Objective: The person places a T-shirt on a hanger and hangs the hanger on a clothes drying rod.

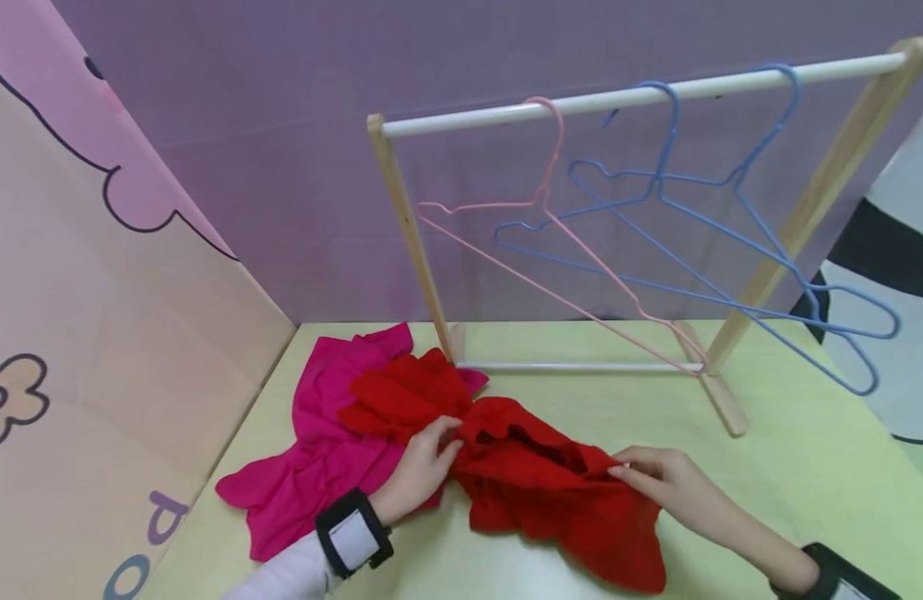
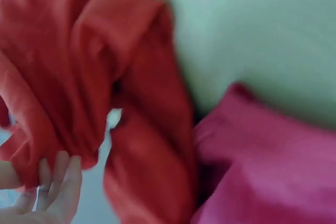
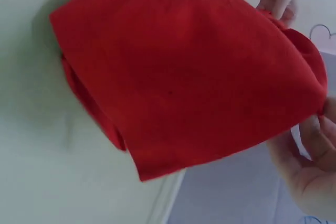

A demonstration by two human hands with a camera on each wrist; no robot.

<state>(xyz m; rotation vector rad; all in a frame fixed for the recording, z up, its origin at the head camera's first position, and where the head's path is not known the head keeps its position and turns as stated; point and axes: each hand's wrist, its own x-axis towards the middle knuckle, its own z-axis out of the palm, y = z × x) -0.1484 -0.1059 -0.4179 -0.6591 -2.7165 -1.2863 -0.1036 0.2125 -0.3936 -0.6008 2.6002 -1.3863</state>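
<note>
A crumpled red garment (image 1: 536,467) stretches between the two hands over the table. My left hand (image 1: 423,467) pinches it near its middle, thumb and fingers closed on the fabric. At its right end my right hand (image 1: 659,479) pinches an edge between thumb and fingers, and in the right wrist view a broad red panel (image 3: 184,77) droops from that grip. A dark opening shows in the folds between the hands. Partly under the red cloth, a magenta garment (image 1: 318,450) lies bunched to the left, close to the left hand.
Behind the clothes stands a wooden rack with a white rail (image 1: 461,119). From the rail hang a pink hanger (image 1: 499,204) and two blue hangers (image 1: 659,175), all bare. A patterned wall (image 1: 131,333) borders the yellow-green table (image 1: 806,467) on the left.
</note>
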